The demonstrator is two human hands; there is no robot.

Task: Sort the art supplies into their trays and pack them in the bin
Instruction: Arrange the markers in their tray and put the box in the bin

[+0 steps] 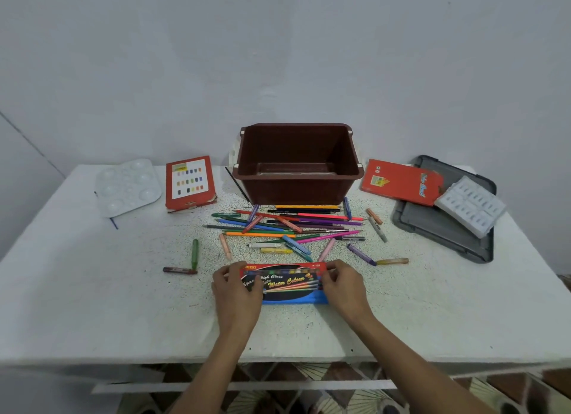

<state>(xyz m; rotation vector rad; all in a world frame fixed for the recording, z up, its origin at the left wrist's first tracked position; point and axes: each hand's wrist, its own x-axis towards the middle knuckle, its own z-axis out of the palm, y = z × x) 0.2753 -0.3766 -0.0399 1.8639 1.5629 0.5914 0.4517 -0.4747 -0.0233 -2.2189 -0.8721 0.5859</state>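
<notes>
The left hand (236, 287) curls round the left end of the box (287, 285) and the right hand (343, 285) pinches its right end, the box seemingly lying flat on the table (92, 290), with loose pencils (287, 225) between it and the bin (296, 166).

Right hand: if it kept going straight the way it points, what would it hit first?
The right hand grips the water colour box, which would move with it. Beyond that, probably the loose blue crayons, then the pencil pile, though depth is unclear.
</notes>
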